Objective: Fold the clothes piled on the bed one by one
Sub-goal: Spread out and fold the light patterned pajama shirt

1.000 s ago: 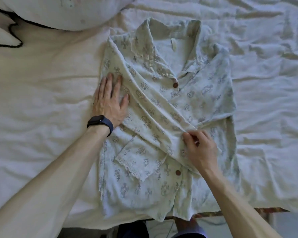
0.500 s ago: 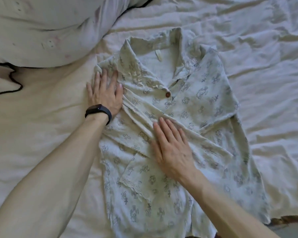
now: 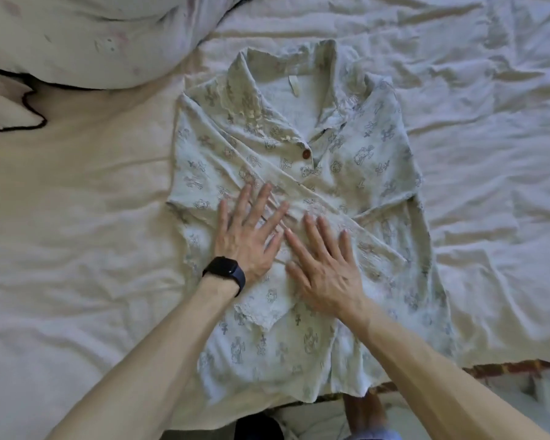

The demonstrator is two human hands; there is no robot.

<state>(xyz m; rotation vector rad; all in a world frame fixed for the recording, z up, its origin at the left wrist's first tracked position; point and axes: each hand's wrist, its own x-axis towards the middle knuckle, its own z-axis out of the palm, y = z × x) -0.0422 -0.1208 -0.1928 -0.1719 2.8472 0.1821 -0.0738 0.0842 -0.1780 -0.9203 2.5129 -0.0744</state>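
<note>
Down from the shoulder, the left hand [image 3: 250, 239] now lies just beside the right hand [image 3: 326, 265] on the middle of the printed shirt [image 3: 362, 160], over its folded-in sleeves. Neither grip holds cloth: fingers straight and spread, palms pressing flat. The shirt lies collar away on the wrinkled bed sheet [image 3: 92, 201], near a pillow [image 3: 92, 36].

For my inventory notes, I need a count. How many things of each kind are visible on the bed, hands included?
Pale green printed cotton shirt: 1
Round brown button: 1
Large white pillow: 1
Cream cushion edged in black: 1
Black wristband: 1
Hands, left hand and right hand: 2
Total: 7
</note>
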